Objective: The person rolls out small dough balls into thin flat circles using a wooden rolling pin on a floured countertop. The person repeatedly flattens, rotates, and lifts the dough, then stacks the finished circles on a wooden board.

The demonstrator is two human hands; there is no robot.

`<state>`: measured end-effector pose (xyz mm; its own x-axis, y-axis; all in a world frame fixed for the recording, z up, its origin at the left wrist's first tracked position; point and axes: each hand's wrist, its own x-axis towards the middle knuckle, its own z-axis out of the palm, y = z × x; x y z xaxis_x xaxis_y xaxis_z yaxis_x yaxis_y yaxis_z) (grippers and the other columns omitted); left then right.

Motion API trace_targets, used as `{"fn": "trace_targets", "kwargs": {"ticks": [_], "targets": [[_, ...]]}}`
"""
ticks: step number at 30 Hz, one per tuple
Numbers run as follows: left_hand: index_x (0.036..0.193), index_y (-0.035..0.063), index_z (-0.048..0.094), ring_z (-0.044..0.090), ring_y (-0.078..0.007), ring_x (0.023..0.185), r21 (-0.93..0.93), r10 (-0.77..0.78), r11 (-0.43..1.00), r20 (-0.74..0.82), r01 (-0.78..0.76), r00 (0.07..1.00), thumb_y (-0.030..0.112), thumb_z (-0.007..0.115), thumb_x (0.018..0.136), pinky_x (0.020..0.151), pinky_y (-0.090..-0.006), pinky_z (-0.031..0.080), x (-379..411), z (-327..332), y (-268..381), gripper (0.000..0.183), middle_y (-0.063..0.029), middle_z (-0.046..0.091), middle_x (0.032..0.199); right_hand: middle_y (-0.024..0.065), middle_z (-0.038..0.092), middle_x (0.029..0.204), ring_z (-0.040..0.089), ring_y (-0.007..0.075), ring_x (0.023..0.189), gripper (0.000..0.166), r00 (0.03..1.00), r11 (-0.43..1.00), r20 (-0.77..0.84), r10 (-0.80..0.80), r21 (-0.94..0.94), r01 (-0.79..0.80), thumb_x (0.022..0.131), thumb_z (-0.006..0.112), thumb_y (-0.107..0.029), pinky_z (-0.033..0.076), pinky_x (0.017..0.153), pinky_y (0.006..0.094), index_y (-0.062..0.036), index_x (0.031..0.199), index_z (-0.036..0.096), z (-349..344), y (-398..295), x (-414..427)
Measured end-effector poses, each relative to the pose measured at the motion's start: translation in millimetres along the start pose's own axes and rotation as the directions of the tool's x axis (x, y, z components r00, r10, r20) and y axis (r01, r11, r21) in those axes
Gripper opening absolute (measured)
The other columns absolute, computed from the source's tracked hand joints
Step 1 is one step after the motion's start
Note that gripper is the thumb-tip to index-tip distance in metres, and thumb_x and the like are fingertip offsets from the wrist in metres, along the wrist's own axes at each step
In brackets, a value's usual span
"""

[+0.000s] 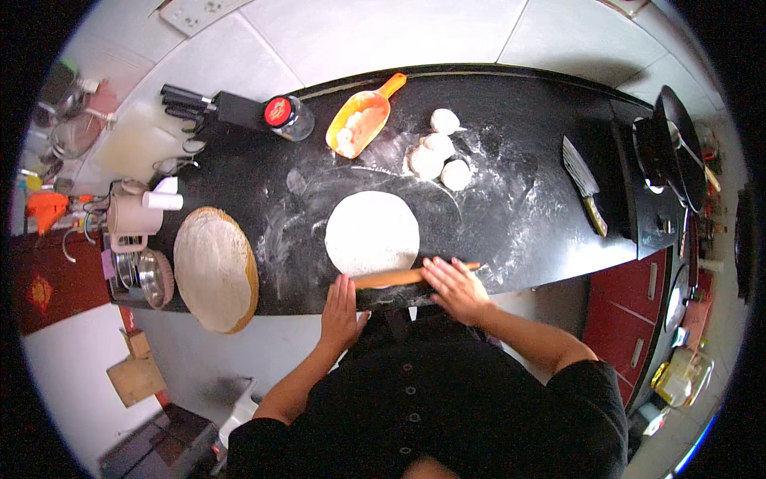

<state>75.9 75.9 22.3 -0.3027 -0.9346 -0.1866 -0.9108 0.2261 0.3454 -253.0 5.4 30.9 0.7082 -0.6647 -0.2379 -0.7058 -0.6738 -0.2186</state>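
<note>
A thin round sheet of dough lies on the floured black countertop. Across its near edge rests a wooden rolling pin. My left hand is on the pin's left end, fingers stretched forward. Toward the other end, my right hand lies over the pin with its fingers extended, and the tip sticks out beyond them. Both palms hide parts of the pin. Beyond the sheet sit several floured dough balls, some touching each other.
An orange scoop of flour and a red-lidded glass jar stand at the back. Left are a knife block, a floured round board and a pink pitcher. A cleaver lies right, near a wok.
</note>
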Motion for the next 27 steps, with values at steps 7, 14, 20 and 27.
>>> {"fn": "trace_targets", "kwargs": {"ticks": [7,14,20,27], "targets": [[0.151,-0.0118,0.026,0.028,-0.0410,0.149,0.079,-0.108,0.986,-0.360,0.146,0.926,0.029,0.061,0.094,0.123,-0.0495,0.023,118.1,-26.4,-17.9,0.078,-0.0295,0.028,0.159,0.0079,0.029,0.165,0.025,0.0236,0.152,0.071,0.927,0.982,-0.339,0.163,-0.036,-0.186,0.100,0.048,-0.051,0.017,0.124,0.0468,-0.0070,0.154,0.036,-43.9,61.1,129.5],[0.152,-0.0095,0.026,0.028,-0.0413,0.149,-0.002,-0.136,0.991,-0.002,0.136,0.991,0.032,0.073,0.086,0.121,-0.0514,0.025,-6.8,23.0,29.3,0.090,-0.0289,0.029,0.159,0.0099,0.025,0.166,0.026,0.0246,0.153,0.080,0.994,0.994,-0.081,-0.073,-0.089,0.066,0.096,0.057,-0.052,0.018,0.125,0.0465,-0.0086,0.157,0.031,-8.5,34.8,17.1],[0.153,-0.0093,0.024,0.028,-0.0416,0.149,0.039,-0.153,0.983,-0.365,0.180,0.918,0.029,0.061,0.095,0.121,-0.0514,0.025,104.1,-22.6,-3.8,0.079,-0.0287,0.027,0.160,0.0107,0.028,0.165,0.024,0.0236,0.153,0.072,0.942,0.985,-0.307,0.133,-0.067,-0.161,0.100,0.049,-0.048,0.019,0.124,0.0467,-0.0056,0.155,0.033,-43.6,59.3,132.7],[0.153,-0.0079,0.027,0.028,-0.0398,0.149,-0.013,-0.042,0.999,-0.041,0.042,0.998,0.039,0.067,0.089,0.122,-0.0506,0.025,13.3,16.0,-5.8,0.089,-0.0278,0.029,0.159,0.0090,0.015,0.169,0.018,0.0225,0.155,0.071,0.997,0.993,0.062,-0.052,-0.100,0.058,0.103,0.044,-0.051,0.015,0.125,0.0440,-0.0089,0.158,0.027,-8.4,6.5,3.6]]}}
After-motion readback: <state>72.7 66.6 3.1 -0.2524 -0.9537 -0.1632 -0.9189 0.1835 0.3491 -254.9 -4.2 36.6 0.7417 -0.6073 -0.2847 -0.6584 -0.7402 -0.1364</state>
